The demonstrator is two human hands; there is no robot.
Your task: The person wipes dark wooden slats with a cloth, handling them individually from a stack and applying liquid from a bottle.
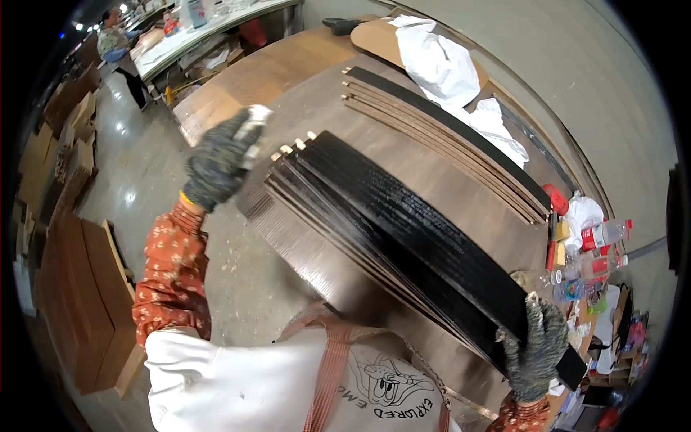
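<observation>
My left hand [218, 160], in a dark mottled knit glove, is raised off the left end of the boards. Its fingers are closed round a crumpled white cloth [255, 135]. At the lower right, my right hand [536, 349], gloved alike, grips the near end of a long black board [417, 216]. That board lies on top of a slightly fanned stack of black boards [317, 209] with brown edges. Small pale wooden dowels [299, 145] stick out of the stack's far left end.
A second stack of boards [446, 147] lies farther back on the brown worktable [309, 93]. White cloth or plastic [439, 65] is heaped behind it. Plastic bottles [601, 234] crowd the right side. Brown panels [83, 302] stand at left; a person [119, 54] is far off.
</observation>
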